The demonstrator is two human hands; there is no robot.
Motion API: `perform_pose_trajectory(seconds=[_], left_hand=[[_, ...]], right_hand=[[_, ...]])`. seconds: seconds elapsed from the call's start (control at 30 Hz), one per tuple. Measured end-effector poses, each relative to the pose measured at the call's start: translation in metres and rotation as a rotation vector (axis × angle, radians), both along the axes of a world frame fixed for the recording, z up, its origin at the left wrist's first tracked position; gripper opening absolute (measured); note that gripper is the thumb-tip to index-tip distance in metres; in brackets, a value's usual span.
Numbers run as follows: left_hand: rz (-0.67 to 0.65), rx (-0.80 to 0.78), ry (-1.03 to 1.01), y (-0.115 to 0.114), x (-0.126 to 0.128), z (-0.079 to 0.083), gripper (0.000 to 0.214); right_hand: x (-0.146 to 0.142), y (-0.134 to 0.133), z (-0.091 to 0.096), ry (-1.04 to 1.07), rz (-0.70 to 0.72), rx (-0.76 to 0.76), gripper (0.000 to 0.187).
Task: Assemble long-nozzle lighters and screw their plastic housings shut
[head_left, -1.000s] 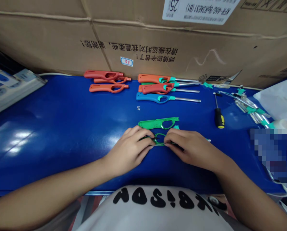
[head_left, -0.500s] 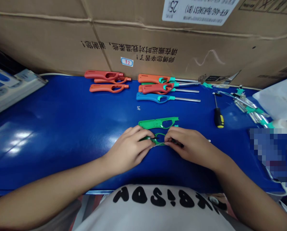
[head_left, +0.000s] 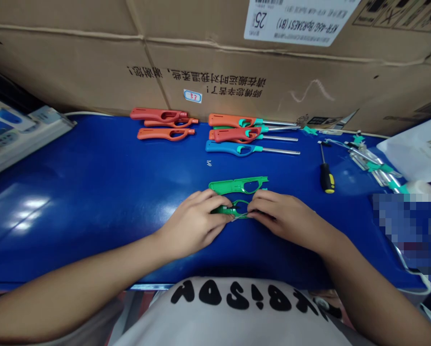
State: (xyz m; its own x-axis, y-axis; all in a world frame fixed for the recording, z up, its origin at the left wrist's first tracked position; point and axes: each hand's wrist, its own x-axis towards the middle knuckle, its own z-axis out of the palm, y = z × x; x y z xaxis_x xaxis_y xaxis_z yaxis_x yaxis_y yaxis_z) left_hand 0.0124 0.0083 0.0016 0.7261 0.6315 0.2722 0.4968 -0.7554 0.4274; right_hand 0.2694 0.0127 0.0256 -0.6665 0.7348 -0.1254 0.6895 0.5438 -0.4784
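Observation:
Both hands work close together on a green lighter half-shell [head_left: 240, 209] with a looped trigger opening, low over the blue table. My left hand [head_left: 197, 216] is closed on its handle end, fingers bent over it. My right hand [head_left: 278, 214] pinches near the other end, where a thin pale wire or strip crosses between the fingertips. Small dark and clear parts lie inside the shell, mostly covered by the fingers. Just beyond the hands lies a second green half-shell [head_left: 233, 185], its inside facing up, with a bit of teal showing beside its tip.
Red and orange lighter handles [head_left: 165, 134] lie at the back left; lighters with metal tubes [head_left: 251, 148] lie beside them. A yellow-black screwdriver [head_left: 326, 178] and clear-and-teal parts [head_left: 377, 166] are at right. A cardboard box [head_left: 93, 62] walls the back of the table [head_left: 103, 192].
The view has shifted slightly. My right hand's fingers have drawn in a little, and the dark piece seen under them is now hidden. Both hands keep their places on the green shell.

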Motion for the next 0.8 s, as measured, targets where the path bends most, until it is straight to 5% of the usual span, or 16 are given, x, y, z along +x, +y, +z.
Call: perform_pose_trajectory(seconds=[0.3, 0.6, 0.8], left_hand=[[0.019, -0.022, -0.028, 0.000, -0.002, 0.000, 0.018], [-0.003, -0.026, -0.030, 0.000, -0.002, 0.003, 0.018], [0.009, -0.048, -0.058, 0.000, -0.001, 0.003, 0.016]], right_hand=[[0.023, 0.008, 0.002, 0.033, -0.167, 0.228, 0.016], [0.039, 0.014, -0.006, -0.129, -0.208, 0.235, 0.016], [0.035, 0.013, -0.003, -0.038, -0.125, 0.183, 0.015]])
